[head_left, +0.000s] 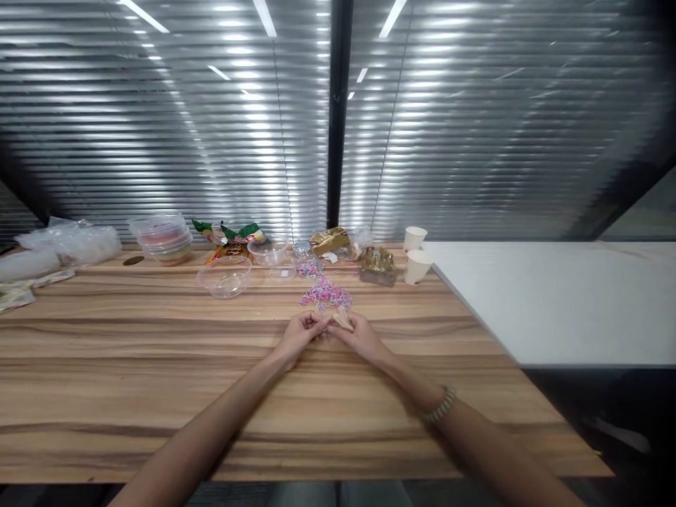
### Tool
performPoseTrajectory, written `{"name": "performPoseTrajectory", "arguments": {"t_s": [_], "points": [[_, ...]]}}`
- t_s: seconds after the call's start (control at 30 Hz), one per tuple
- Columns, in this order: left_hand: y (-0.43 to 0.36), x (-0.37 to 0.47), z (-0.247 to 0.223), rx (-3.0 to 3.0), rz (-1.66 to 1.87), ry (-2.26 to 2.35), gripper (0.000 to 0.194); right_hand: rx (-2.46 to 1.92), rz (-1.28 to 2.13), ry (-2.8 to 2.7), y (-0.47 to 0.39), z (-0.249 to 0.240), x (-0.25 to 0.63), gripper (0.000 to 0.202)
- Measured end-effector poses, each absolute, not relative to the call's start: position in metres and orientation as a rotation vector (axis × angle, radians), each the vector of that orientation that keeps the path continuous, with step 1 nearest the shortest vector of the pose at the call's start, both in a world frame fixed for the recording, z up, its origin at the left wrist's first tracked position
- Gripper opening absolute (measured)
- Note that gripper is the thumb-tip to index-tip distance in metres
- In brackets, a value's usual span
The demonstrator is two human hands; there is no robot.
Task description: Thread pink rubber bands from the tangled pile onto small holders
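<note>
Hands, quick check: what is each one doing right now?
Left hand: fingers curled shut, pinching something too small to tell.
Right hand: closed on a small pale piece, just short of the pile of pink loops.

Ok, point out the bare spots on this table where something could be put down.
Bare wood lies left of the left hand, below the clear bowl. The white tabletop beyond the paper cups is bare too. Crowded: the far edge, and the bead pile above the right hand.
</note>
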State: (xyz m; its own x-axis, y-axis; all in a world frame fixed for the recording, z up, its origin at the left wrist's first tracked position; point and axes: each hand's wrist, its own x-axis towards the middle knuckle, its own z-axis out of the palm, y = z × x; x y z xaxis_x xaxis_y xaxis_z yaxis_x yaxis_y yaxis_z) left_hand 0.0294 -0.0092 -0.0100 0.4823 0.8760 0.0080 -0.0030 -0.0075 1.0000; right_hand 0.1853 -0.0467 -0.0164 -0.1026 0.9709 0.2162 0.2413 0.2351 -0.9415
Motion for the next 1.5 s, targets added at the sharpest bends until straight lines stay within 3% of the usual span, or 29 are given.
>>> {"name": "performPoseTrajectory", "arguments": {"t_s": [0.53,0.83,1.17,1.5], "points": [[-0.018,0.033,-0.001,1.455,0.865,0.686,0.028,-1.226,0.819,-1.498,-0.043,-0.02,0.184,0.018],[-0.017,0.032,0.002,1.195,0.644,0.577,0.018,-1.295,0.72,-1.283,-0.036,-0.024,0.188,0.018],[-0.011,0.027,0.0,1.097,0.856,0.707,0.041,-1.051,0.994,-1.407,-0.054,-0.013,0.173,0.026],[-0.005,0.024,0.001,1.426,1.069,0.921,0.033,-0.928,1.359,-1.367,-0.056,-0.016,0.172,0.043]]}}
